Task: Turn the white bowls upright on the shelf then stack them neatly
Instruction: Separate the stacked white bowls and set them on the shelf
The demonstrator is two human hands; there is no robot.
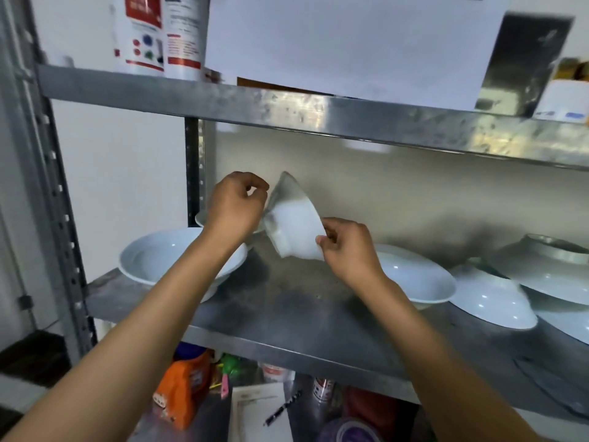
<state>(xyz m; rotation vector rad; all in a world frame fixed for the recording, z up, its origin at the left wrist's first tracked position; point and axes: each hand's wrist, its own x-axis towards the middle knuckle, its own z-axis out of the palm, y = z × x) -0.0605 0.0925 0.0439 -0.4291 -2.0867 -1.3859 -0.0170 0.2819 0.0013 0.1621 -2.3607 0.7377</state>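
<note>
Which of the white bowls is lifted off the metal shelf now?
The small deep white bowl, tilted in mid-air and pinched by the right hand; the wide white bowls rest on the metal shelf.

The bowl [294, 229] above the shelf [287, 307] is plain white, shaded grey toward its rim. The other bowls on the shelf, such as the wide one [153, 256] at its left end, are glossy white with a faint blue tint. The shelf is dull, mottled silver-grey. Below the shelf lies an orange packet [183, 390].
</note>
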